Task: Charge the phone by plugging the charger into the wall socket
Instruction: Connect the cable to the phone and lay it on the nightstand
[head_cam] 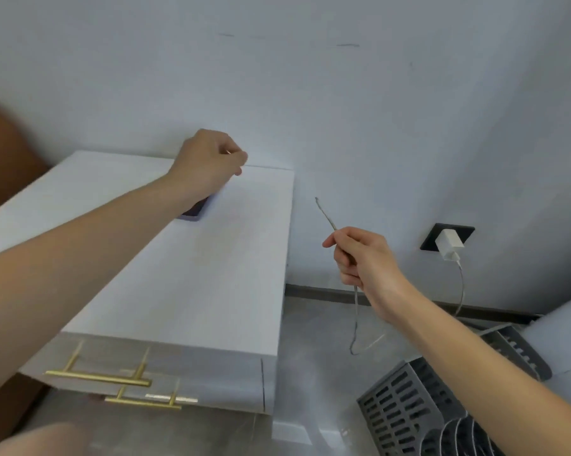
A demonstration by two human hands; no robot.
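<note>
1. In the head view, we see the left hand (208,159) reaching over the far end of a white cabinet (192,274). Its fingers are curled in loosely toward the thumb, close to a fist, and we cannot make out anything between them.
2. Just below that hand's wrist, the phone (195,210) lies flat on the cabinet top, dark and partly hidden by the hand. We cannot tell whether the hand touches it.
3. The right hand (359,258) is raised off the right edge of the cabinet, closed around a thin grey cable (355,311). The thumb and forefinger pinch the cable, and the other fingers fold over it.
4. The free end of the cable, the plug tip (317,201), sticks up and to the left out of the pinch, pointing toward the cabinet but well apart from the phone.
5. Below the right hand the cable hangs down, loops near the floor, then rises to the white charger (448,243).
6. The charger sits plugged into the black wall socket (437,233) low on the wall, to the right of the right hand.
7. A grey slotted basket (406,399) stands on the floor under the right forearm.
</note>
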